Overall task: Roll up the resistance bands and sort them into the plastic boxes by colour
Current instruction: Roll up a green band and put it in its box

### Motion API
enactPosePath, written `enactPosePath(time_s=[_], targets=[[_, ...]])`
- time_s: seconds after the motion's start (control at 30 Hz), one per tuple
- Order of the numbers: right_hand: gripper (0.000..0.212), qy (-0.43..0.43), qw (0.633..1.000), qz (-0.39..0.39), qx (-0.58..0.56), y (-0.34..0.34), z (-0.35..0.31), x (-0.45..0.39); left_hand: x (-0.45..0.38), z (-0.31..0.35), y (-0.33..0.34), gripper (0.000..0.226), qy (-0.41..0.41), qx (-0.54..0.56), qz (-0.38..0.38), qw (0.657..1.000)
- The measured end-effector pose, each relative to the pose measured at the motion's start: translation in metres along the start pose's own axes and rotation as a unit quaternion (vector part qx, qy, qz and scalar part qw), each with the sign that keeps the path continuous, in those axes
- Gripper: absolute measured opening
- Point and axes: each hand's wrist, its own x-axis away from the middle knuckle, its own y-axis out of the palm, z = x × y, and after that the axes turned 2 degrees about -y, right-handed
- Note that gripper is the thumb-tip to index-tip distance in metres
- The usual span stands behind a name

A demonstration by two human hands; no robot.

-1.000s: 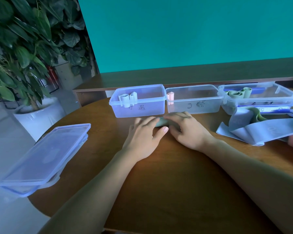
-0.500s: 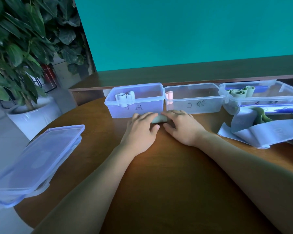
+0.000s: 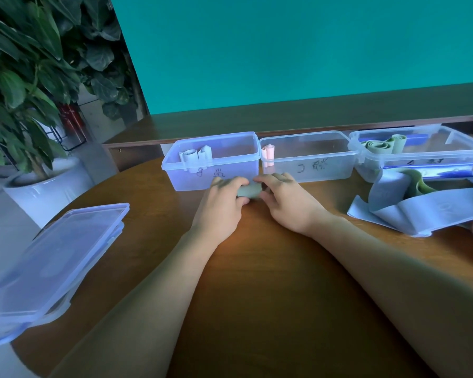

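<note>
Rolled band, pale green, short cylinder, between hands

Potted plant, teal wall, wooden table

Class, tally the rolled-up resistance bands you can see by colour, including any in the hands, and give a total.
Pale blue rolls in the left box: 2
Pink rolls in the middle box: 1
Green rolls in the right box: 2
Greenish roll held between the left hand and right hand: 1
Total: 6
</note>
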Motion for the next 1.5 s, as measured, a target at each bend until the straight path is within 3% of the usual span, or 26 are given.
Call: enactPosePath(time_s=[0.33,0.77,1.0,1.1,1.17,1.33,1.5], targets=[[0.034,0.025,0.981,0.091,-0.170,-0.026,-0.008,0.046,0.030,0.023,-0.002,0.038,0.047,0.029,-0.020,0.998],[0.021,0.062,0.938,0.169,-0.297,-0.122,-0.014,0.126,0.064,0.104,0.023,0.040,0.124,0.215,0.019,0.969],[0.035,0.099,0.960,0.187,-0.185,-0.198,0.026,0.141,0.042,0.188,0.053,0.027,0.113,0.319,0.026,0.941],[0.025,0.134,0.961,0.200,-0.137,-0.220,0.052,0.138,0.026,0.207,0.065,0.024,0.100,0.333,0.036,0.937],[0.017,0.156,0.957,0.214,-0.115,-0.234,0.075,0.132,0.015,0.212,0.073,0.025,0.091,0.334,0.062,0.936],[0.029,0.213,0.947,0.236,-0.039,-0.264,0.133,0.107,-0.013,0.210,0.097,0.026,0.080,0.319,0.120,0.937],[0.012,0.245,0.953,0.170,0.052,-0.271,0.182,0.070,-0.020,0.200,0.112,0.028,0.132,0.280,0.147,0.939]])
